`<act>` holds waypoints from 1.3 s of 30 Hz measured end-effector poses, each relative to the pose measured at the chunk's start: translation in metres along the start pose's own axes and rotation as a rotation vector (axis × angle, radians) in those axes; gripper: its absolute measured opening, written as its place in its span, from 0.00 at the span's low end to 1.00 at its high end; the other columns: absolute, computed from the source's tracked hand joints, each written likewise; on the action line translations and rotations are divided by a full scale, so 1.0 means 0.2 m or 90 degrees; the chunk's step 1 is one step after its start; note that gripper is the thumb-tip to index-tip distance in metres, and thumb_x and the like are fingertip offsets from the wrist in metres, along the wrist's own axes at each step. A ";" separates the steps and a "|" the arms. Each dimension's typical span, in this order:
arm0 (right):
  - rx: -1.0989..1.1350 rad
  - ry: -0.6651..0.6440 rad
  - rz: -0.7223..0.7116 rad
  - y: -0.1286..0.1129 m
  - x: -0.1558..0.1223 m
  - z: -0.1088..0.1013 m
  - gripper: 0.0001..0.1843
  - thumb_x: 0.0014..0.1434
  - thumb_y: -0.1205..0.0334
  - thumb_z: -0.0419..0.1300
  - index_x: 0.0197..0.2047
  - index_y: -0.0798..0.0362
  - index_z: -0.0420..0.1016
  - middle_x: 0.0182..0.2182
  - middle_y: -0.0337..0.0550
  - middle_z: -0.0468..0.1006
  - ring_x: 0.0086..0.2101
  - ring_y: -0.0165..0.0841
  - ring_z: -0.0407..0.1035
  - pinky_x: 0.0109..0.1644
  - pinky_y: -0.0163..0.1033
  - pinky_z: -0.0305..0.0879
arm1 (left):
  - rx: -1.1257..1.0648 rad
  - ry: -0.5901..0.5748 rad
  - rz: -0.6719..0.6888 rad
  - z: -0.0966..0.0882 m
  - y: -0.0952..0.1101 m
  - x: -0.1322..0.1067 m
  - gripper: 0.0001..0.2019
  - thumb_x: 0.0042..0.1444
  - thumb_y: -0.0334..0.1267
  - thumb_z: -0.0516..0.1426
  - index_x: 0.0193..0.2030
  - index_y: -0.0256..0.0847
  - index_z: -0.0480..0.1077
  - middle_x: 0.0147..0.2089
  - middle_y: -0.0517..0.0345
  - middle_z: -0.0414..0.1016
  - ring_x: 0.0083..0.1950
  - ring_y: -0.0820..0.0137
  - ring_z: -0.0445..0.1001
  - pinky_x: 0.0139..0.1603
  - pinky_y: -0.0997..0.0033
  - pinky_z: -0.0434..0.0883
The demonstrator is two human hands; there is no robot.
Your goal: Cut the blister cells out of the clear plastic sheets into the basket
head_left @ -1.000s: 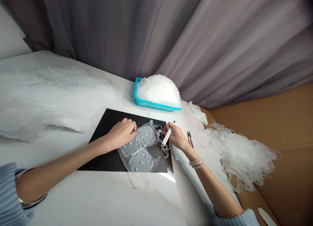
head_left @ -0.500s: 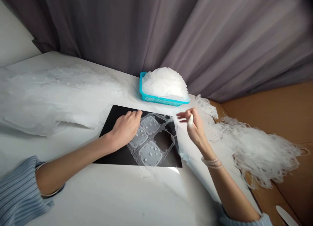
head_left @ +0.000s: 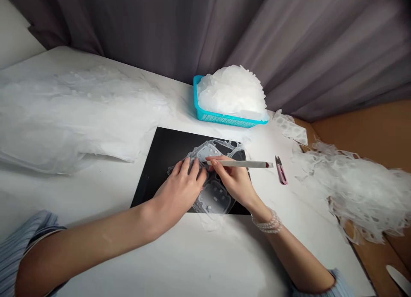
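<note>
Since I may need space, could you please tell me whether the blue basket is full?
Full: the blue basket holds a heaped mound of white translucent trimmings rising above its rim.

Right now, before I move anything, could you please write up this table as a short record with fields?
left hand: fingers spread on a translucent moulded sheet
right hand: holding a slim white tool with a dark red end
under the sheet: black board
behind the board: blue plastic basket heaped with white trimmings
right of the board: pink snips, loose white offcuts
left of the board: translucent sheeting
</note>
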State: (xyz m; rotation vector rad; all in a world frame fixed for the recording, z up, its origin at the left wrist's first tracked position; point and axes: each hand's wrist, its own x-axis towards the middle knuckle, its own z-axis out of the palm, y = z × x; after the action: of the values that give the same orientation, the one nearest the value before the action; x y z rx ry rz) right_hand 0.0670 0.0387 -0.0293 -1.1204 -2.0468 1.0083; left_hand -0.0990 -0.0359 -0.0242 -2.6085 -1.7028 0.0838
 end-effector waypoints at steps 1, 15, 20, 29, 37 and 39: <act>-0.021 0.003 -0.014 0.00 0.00 0.01 0.14 0.67 0.55 0.54 0.43 0.53 0.78 0.35 0.46 0.81 0.36 0.37 0.75 0.40 0.42 0.72 | 0.004 -0.005 0.001 -0.01 0.00 0.00 0.21 0.69 0.34 0.43 0.65 0.30 0.61 0.65 0.31 0.64 0.66 0.45 0.64 0.60 0.49 0.67; -0.138 -0.035 -0.152 -0.03 0.04 0.04 0.10 0.68 0.64 0.52 0.40 0.51 0.74 0.34 0.44 0.80 0.33 0.35 0.74 0.37 0.41 0.71 | 0.015 -0.018 0.013 -0.01 0.00 -0.03 0.22 0.69 0.37 0.45 0.67 0.31 0.60 0.68 0.28 0.60 0.67 0.45 0.63 0.58 0.49 0.66; -0.190 -0.030 -0.188 -0.03 0.00 0.03 0.10 0.68 0.65 0.50 0.41 0.51 0.73 0.33 0.45 0.78 0.31 0.34 0.72 0.36 0.41 0.70 | 0.009 -0.040 0.021 0.00 0.00 -0.04 0.24 0.68 0.36 0.46 0.68 0.28 0.58 0.70 0.27 0.55 0.69 0.43 0.60 0.61 0.45 0.63; -0.208 -0.010 -0.227 0.00 -0.06 0.07 0.11 0.69 0.67 0.49 0.45 0.50 0.72 0.39 0.48 0.77 0.37 0.35 0.73 0.42 0.43 0.74 | 0.018 -0.063 0.019 0.00 0.01 -0.05 0.26 0.68 0.37 0.47 0.70 0.28 0.56 0.71 0.30 0.51 0.72 0.46 0.54 0.65 0.46 0.61; -0.176 -0.026 -0.226 0.03 -0.05 0.05 0.11 0.68 0.68 0.51 0.47 0.51 0.74 0.39 0.47 0.78 0.37 0.34 0.73 0.42 0.42 0.73 | 0.004 -0.066 0.018 -0.01 0.00 -0.04 0.26 0.69 0.37 0.47 0.69 0.24 0.55 0.70 0.25 0.51 0.71 0.43 0.53 0.65 0.44 0.61; -0.169 -0.030 -0.223 0.03 -0.05 0.04 0.11 0.68 0.68 0.51 0.47 0.51 0.74 0.39 0.47 0.78 0.38 0.34 0.73 0.43 0.43 0.73 | 0.008 -0.064 0.018 0.00 0.00 -0.03 0.26 0.69 0.37 0.48 0.69 0.24 0.55 0.70 0.24 0.51 0.71 0.43 0.54 0.65 0.44 0.61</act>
State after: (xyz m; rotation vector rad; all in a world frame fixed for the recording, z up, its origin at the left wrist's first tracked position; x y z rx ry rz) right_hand 0.0680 0.0298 -0.0389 -0.8225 -2.3605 0.6086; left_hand -0.1018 -0.0418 -0.0231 -2.6628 -1.6896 0.2299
